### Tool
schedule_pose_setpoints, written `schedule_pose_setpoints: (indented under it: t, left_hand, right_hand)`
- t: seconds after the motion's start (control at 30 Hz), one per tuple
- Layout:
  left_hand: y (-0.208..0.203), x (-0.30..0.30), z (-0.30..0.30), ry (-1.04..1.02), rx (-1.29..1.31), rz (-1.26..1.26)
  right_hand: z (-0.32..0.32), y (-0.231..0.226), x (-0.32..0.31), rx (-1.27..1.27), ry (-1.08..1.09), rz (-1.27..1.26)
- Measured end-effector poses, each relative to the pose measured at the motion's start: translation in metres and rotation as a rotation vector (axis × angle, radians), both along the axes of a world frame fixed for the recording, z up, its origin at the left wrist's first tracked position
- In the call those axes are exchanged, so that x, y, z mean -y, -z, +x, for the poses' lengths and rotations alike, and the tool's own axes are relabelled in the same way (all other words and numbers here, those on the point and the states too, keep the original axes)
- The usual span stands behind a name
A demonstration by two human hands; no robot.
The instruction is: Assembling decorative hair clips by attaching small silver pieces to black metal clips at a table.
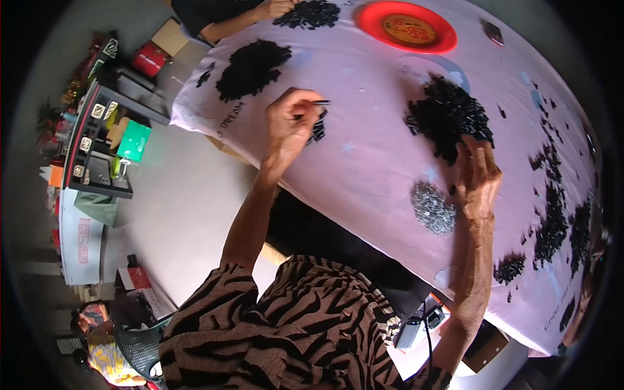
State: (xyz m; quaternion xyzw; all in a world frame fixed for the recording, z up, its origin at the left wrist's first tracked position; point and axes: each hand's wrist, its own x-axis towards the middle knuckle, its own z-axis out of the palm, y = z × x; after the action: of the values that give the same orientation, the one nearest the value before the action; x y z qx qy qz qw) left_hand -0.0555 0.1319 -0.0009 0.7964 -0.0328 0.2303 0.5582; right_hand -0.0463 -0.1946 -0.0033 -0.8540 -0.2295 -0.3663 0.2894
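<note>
My left hand (292,123) is raised over the near edge of the table, its thumb and fingers pinching a small black piece (322,103) that looks like a short tube. Beneath it lies a small group of black pieces (317,130), partly hidden by the hand. My right hand (478,174) reaches down to the near edge of a large heap of small black pieces (448,114). Its fingers are bent and drawn together there; their tips are hidden among the pieces. Left of my right wrist sits a pile of small silvery metal parts (433,209).
A pale pink cloth (370,169) covers the table. More black heaps lie at the far left (253,68) and right (551,224). A red plate (406,26) stands at the back. Another person's hand (276,9) touches a far heap (309,14). Shelves (97,140) stand left.
</note>
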Motion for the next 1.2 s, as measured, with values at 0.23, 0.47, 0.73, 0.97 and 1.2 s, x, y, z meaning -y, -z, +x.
schedule_pose_setpoints:
  t: [0.23, 0.47, 0.73, 0.97, 1.2]
  left_hand:
    - [0.027, -0.076, -0.047, -0.328, -0.013, 0.1]
    - [0.048, -0.078, -0.048, -0.354, -0.027, 0.073]
    - [0.056, -0.075, -0.033, -0.304, 0.027, 0.01]
    - [0.062, -0.078, -0.024, -0.21, 0.029, 0.082]
    - [0.046, -0.075, -0.043, -0.358, 0.2, 0.15]
  right_hand:
    - [0.004, 0.005, -0.003, -0.024, -0.008, 0.015]
    - [0.001, 0.003, -0.006, -0.064, -0.005, -0.004]
    - [0.004, 0.003, -0.003, -0.035, -0.001, -0.012]
    - [0.002, -0.002, 0.005, -0.055, 0.113, 0.062]
    - [0.021, 0.02, 0.021, -0.218, 0.088, 0.641]
